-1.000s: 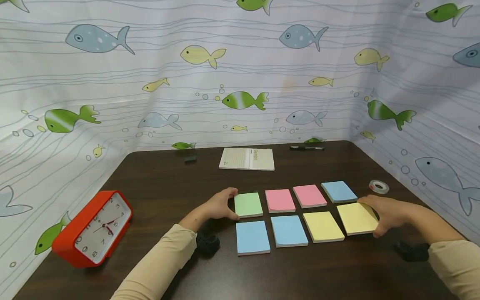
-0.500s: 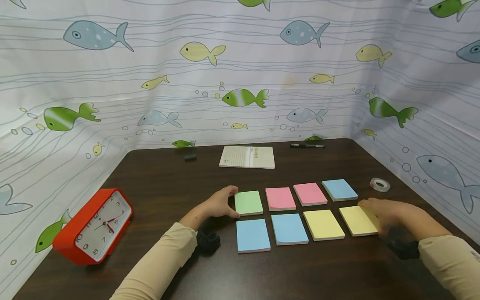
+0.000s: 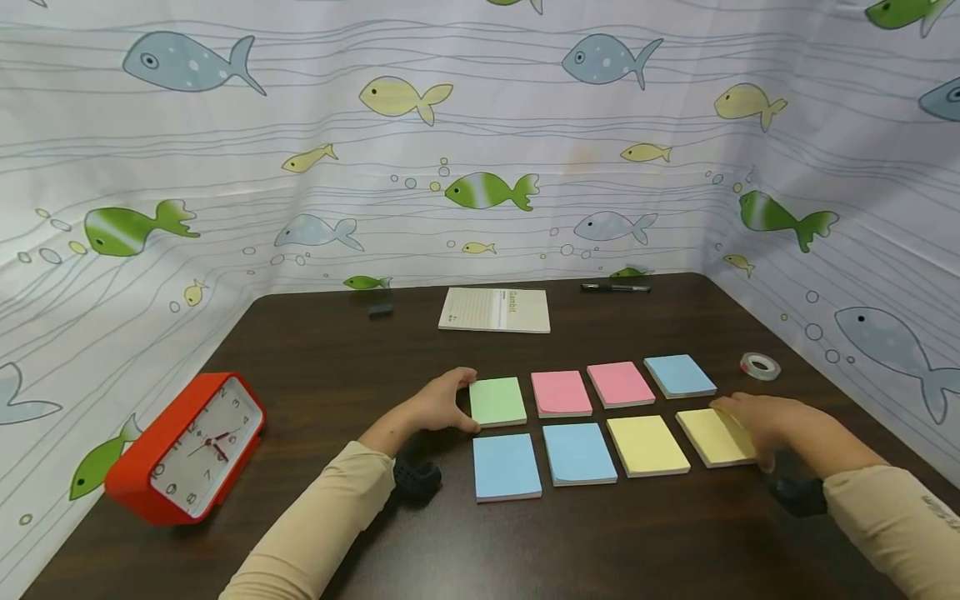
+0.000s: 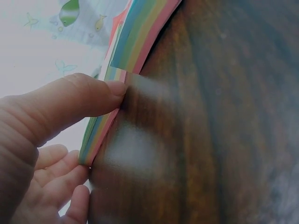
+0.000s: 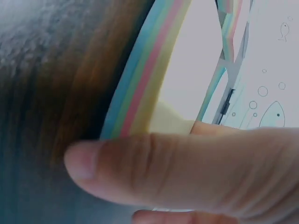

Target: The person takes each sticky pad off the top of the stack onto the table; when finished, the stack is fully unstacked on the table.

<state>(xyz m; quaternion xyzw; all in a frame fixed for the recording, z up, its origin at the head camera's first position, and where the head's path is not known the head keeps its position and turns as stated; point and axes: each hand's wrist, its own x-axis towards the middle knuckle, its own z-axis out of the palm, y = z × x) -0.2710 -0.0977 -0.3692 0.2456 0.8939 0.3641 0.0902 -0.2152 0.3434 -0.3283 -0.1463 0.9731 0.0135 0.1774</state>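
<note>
Eight-odd sticky note pads lie in two rows, several in all. At the back row's left end, my left hand grips the green-topped sticky note pad by its left side. The left wrist view has the thumb against that pad's striped edge. At the front row's right end, my right hand holds the yellow sticky note pad from the right, covering its right side. In the right wrist view the thumb lies across the multicoloured edge.
Two pink pads and a blue pad continue the back row. Blue pads and another yellow pad fill the front. Around stand a red clock, notepad, pen, tape roll and small dark block.
My right hand has closed in on the yellow pad's right side, and the pad has turned and shifted slightly. The left hand stays at the green pad. The head view has tilted down a little.
</note>
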